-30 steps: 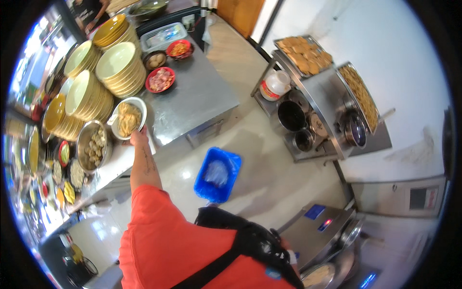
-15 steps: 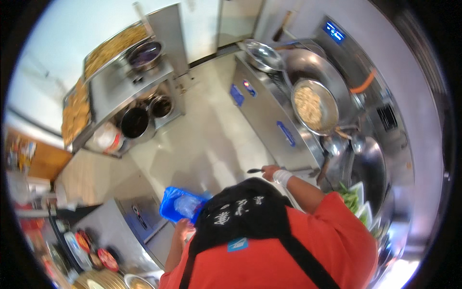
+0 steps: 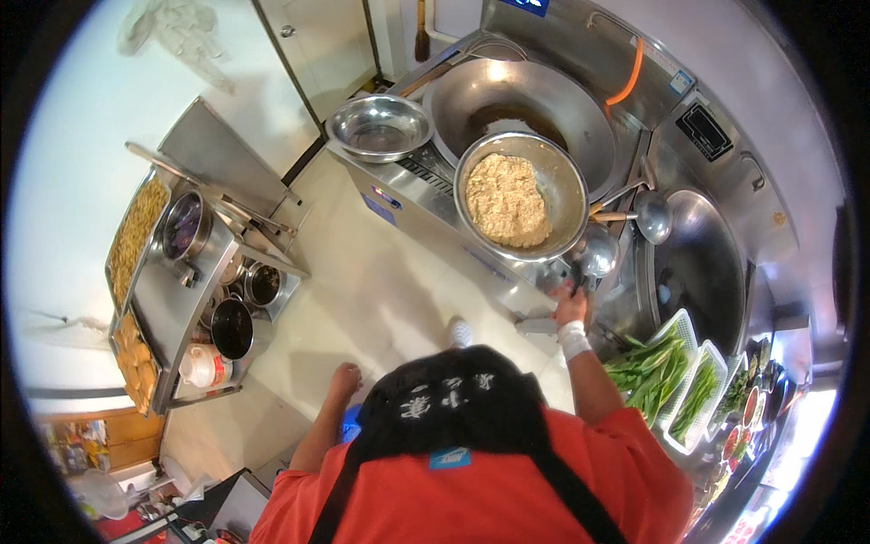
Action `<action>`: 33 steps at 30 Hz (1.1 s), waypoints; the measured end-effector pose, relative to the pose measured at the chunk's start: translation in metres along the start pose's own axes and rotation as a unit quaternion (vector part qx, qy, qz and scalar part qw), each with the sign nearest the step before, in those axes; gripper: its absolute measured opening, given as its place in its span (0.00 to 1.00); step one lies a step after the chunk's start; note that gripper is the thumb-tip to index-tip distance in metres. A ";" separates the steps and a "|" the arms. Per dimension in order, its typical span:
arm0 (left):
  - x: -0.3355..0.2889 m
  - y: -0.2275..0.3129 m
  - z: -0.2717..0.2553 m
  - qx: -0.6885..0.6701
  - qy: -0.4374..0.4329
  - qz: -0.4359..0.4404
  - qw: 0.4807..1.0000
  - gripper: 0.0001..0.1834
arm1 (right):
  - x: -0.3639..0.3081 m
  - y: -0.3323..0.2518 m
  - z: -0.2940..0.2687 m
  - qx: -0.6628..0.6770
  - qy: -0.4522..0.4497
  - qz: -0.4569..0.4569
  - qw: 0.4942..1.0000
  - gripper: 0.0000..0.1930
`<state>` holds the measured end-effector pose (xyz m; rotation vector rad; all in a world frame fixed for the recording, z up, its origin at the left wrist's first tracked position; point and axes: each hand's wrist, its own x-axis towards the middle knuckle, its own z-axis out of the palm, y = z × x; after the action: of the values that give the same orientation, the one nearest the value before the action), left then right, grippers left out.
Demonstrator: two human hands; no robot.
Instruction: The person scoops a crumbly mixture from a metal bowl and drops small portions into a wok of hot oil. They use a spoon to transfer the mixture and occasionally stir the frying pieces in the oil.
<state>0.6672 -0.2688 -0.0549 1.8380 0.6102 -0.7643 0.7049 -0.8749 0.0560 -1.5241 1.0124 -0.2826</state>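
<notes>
My right hand [image 3: 569, 304], with a white band at its wrist, is closed on a dark slender utensil [image 3: 577, 277] at the stove's front edge. The utensil's far end cannot be made out. Just beyond that hand lie a ladle [image 3: 598, 250] and a large steel bowl [image 3: 571, 195] holding a pale, crumbly mixture [image 3: 507, 201]. My left hand [image 3: 346, 376] hangs over the floor with its fingers curled and nothing visible in it. Below it, a blue bin [image 3: 351, 424] is mostly hidden behind my body.
Behind the mixture bowl sits a large wok [image 3: 580, 109], with an empty steel bowl [image 3: 379, 127] to its left. At right are a second wok [image 3: 702, 263], another ladle [image 3: 652, 218] and baskets of green vegetables [image 3: 693, 390]. A steel cart [image 3: 195, 308] with trays and pots stands left.
My view has turned toward the stove. My right hand has moved forward to the stove edge with the dark utensil. My left hand has come away from the blue bin.
</notes>
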 end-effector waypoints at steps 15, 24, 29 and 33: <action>0.165 0.374 0.016 -0.189 -0.027 0.095 0.977 0.22 | 0.121 -0.016 0.068 0.219 0.042 0.176 0.959 0.14; 0.361 0.548 -0.030 -0.310 -0.057 -0.023 0.949 0.20 | 0.091 -0.038 0.121 0.246 0.171 0.138 0.944 0.06; 0.389 0.534 -0.070 -0.334 -0.047 0.053 0.940 0.17 | 0.070 -0.025 0.193 0.286 0.140 0.166 0.933 0.13; 0.389 0.539 -0.130 -0.389 0.027 0.157 0.907 0.17 | 0.068 -0.037 0.277 0.167 0.157 0.126 0.965 0.14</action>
<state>1.3377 -0.3170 0.0243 1.1647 0.5305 -0.1909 0.9509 -0.7385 -0.0039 -1.0512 1.3218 -0.4983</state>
